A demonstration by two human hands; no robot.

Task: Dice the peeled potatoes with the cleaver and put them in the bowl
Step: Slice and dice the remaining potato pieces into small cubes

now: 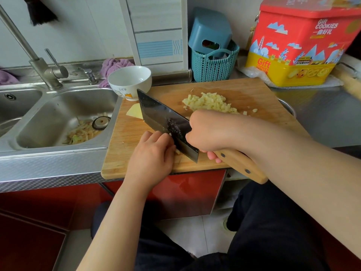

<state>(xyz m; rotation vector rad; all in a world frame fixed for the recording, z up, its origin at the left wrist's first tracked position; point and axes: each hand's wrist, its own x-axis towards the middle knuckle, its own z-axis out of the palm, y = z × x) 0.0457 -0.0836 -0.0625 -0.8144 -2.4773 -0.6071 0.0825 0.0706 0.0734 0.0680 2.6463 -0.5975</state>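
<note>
Dicing in progress; bowl [129,81] empty.
R hand [209,132] grips cleaver [166,122], blade running diagonally far-left to near-right. L hand [152,153] curled over potato piece touching blade's left face; piece mostly hidden. Diced pile [209,103] behind R hand; uncut slab [134,112] far-left, nearer L.

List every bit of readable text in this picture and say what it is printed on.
"Gift COOKIES", white letters, with Chinese characters "一曲好礼" under them: upper red side of the cookie tin.
"Gift COOKIES", red letters: yellow lower band of that tin.
"life": side of the white bowl, above a cartoon cat.
Small orange strip under the tin's Chinese characters: too small to read.
</note>
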